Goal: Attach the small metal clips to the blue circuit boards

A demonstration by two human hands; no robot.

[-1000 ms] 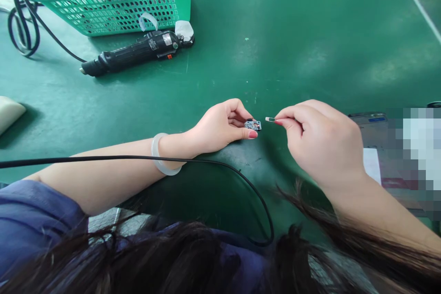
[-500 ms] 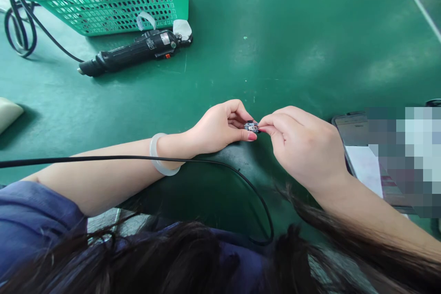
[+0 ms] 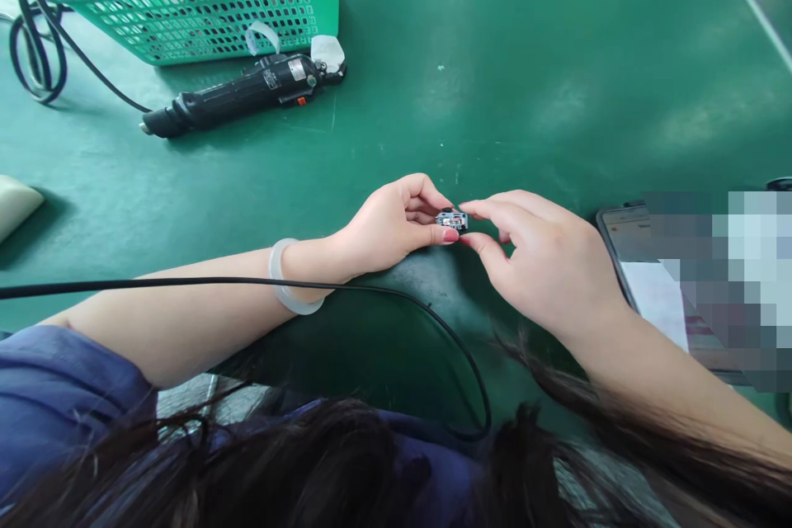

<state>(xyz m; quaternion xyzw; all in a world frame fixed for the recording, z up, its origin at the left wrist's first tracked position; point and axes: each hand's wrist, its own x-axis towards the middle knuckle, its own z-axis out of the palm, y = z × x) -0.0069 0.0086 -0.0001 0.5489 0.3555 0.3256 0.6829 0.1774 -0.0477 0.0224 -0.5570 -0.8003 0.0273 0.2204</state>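
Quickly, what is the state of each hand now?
Left hand: closed, holding a small part.
Right hand: thumb and forefinger apart at the part's end; grip cannot be told.

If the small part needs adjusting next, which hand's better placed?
Right, likely: the left hand is occupied holding the part, while the right hand has parted fingertips at its exposed end. Whether they touch it is unclear.
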